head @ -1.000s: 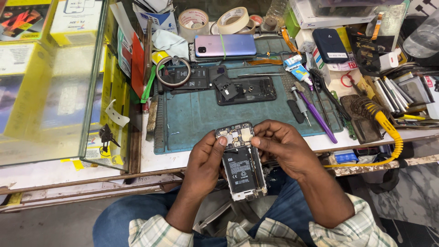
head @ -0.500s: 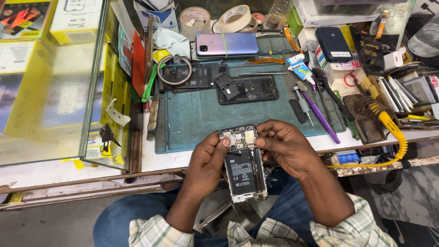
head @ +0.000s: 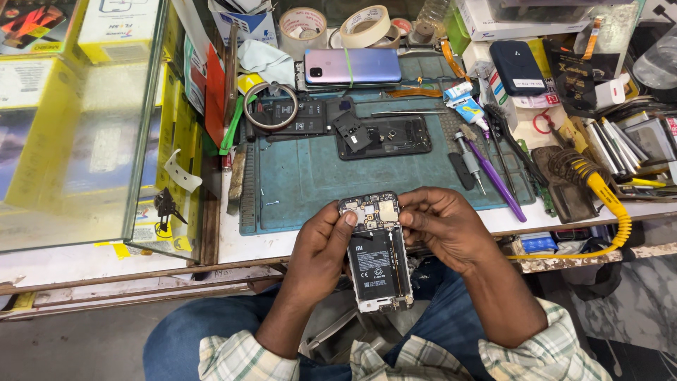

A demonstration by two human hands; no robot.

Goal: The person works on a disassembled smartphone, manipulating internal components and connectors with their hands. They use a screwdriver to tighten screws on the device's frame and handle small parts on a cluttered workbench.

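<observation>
Both hands, left [head: 321, 247] and right [head: 441, 227], gripped the opened phone [head: 375, 252] below the mat [head: 367, 169]; its long axis pointed toward the mat. Yellow boxes [head: 113, 32] stood left of the mat.

Teal mat [head: 317, 176], purple phone [head: 352, 65]

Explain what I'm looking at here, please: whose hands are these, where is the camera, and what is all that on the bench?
There is no machine; a seated person works with bare hands, and a camera on their head looks down. The left hand and right hand together hold an opened phone, back cover off, its black battery and circuit board showing. It is held just in front of the bench edge. On the bench lies a teal work mat with a black phone frame on it, a purple phone behind, tape rolls, a purple-handled tool and a yellow-handled soldering iron. A glass case stands at the left.
</observation>
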